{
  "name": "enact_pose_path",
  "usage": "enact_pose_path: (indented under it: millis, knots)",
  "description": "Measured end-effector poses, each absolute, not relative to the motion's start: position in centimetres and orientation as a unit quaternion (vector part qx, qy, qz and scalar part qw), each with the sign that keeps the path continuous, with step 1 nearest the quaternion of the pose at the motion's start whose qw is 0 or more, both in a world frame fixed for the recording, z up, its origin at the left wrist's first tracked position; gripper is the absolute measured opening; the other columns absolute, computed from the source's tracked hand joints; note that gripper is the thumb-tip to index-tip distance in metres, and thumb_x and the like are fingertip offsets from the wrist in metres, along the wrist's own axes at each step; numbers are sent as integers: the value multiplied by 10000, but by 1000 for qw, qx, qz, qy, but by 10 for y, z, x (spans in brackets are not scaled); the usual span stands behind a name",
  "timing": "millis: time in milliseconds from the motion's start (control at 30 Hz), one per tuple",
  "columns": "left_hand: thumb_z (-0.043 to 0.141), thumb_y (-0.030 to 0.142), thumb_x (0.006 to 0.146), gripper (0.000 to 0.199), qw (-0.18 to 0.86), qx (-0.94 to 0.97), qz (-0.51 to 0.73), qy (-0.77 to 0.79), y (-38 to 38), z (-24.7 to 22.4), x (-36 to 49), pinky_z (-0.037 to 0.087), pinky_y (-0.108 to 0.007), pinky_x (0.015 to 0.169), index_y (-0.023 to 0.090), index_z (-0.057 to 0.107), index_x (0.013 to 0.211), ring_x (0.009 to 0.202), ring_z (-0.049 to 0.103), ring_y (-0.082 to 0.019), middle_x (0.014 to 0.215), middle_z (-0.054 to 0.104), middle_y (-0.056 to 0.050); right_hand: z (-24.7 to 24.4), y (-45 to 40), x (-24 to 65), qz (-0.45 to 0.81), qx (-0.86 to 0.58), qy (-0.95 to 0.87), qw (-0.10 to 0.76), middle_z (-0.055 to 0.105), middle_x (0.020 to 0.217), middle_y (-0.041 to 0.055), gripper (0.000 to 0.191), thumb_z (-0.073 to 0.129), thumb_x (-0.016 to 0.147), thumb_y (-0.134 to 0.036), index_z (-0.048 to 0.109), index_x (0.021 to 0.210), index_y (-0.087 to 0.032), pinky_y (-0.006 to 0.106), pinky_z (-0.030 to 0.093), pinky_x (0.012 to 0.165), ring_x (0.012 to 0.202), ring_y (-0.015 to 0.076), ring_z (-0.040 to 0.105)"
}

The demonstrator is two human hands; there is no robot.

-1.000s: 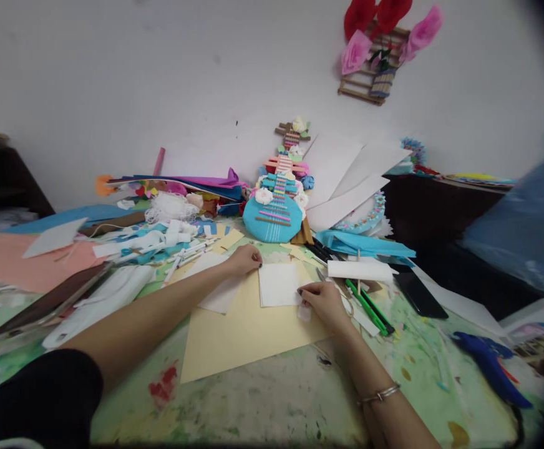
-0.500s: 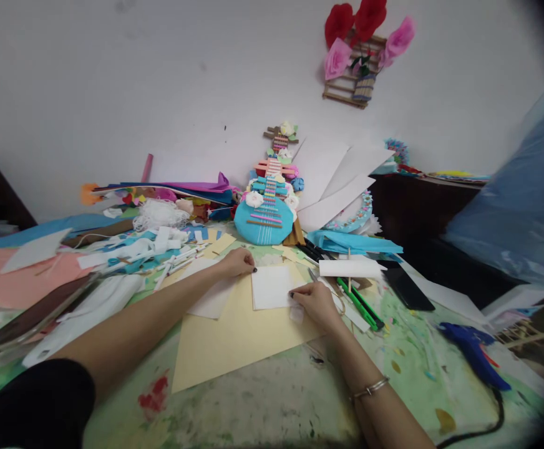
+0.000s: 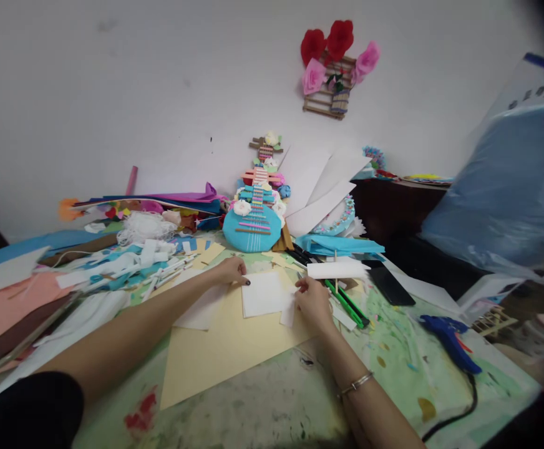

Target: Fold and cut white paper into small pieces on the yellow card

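A white square of paper (image 3: 261,295) lies on a large cream sheet (image 3: 216,355). My left hand (image 3: 231,272) comes in from the left, with thumb and fingers closed at the square's upper left edge. My right hand (image 3: 315,302) is at the right side, its fingers pinched together at a narrow white paper piece (image 3: 287,310) beside the square. That piece partly adjoins the square's right edge. Another white sheet (image 3: 201,312) lies partly under my left forearm. Behind my right hand is a white paper roll on a thin stick (image 3: 336,270).
A green cutter (image 3: 348,307) and a black phone (image 3: 390,282) lie right of my hand. Farther right sits a blue glue gun (image 3: 452,342) with its cord. A blue paper lute-shaped craft (image 3: 252,232) stands at the back. Paper scraps (image 3: 129,255) and white string (image 3: 143,228) crowd the left.
The view has shifted, so the scene sits farther left. My right hand has moved off the square's right edge, and the narrow white piece now shows more fully beside it. My left hand stays at the square.
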State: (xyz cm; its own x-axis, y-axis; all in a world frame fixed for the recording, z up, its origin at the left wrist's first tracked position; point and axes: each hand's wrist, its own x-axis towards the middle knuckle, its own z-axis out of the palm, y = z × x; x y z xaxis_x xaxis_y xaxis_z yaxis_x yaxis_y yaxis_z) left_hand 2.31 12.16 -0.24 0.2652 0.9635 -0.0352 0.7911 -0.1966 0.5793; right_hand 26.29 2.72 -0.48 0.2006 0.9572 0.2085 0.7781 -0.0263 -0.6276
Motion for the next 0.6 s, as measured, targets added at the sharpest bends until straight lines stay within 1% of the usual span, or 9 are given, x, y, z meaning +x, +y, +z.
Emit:
enact_pose_path:
  millis: [167,333,467,600]
  knots:
    - [726,323,503,228,257,750,178,583,118,2,26,334,-216,491,183,565,585,566,522,-135,563,581,15,-7,27,262,120,-692,-653,283,678,812,63,344,516,617,-22,677,905,-120,223,382,635,766,170,597]
    - [732,335,487,268,297,746,167,572,120,3,27,317,-216,445,178,519,529,456,455,-103,443,480,48,-8,27,262,128,-681,-674,256,686,757,70,233,571,611,-29,706,769,-136,229,377,608,731,179,601]
    - [701,429,521,335,336,738,167,561,123,6,25,315,-209,417,176,494,595,434,459,-98,457,469,53,-8,26,261,136,-674,-682,247,685,688,62,216,547,658,-18,706,716,-152,215,384,584,654,156,608]
    - [709,467,503,424,358,741,147,549,124,9,22,326,-206,419,176,518,746,446,486,-98,550,538,43,-8,26,260,138,-673,-686,241,689,687,68,215,550,661,-9,702,681,-160,220,391,601,692,172,620]
